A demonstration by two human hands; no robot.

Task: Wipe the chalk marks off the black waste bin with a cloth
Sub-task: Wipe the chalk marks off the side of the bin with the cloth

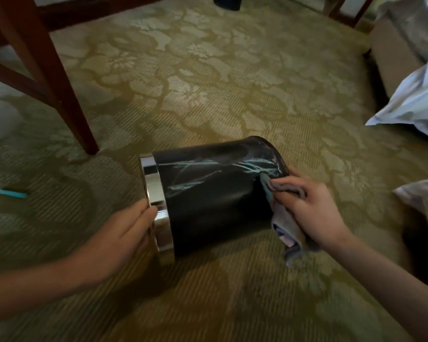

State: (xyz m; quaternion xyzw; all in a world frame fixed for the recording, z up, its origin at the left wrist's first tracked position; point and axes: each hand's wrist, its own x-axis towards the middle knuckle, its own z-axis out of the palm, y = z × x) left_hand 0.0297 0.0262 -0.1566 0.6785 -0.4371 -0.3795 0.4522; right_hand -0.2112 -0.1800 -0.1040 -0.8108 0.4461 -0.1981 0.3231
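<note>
The black waste bin (215, 198) lies on its side on the patterned carpet, its chrome rim (156, 206) pointing left. Light blue chalk marks (208, 174) streak across its upper side. My left hand (124, 233) grips the chrome rim at its lower front. My right hand (307, 208) holds a crumpled grey cloth (287, 233) pressed against the bin's base end, just below the right end of the chalk streaks. Part of the cloth hangs down under my palm.
A blue chalk stick (13, 193) lies on the carpet at the left. Dark wooden furniture legs (59, 90) stand at the back left. White bedding (415, 95) hangs at the right, with a pale cushion (423, 196) below it. A dark object (227, 2) sits at the far top.
</note>
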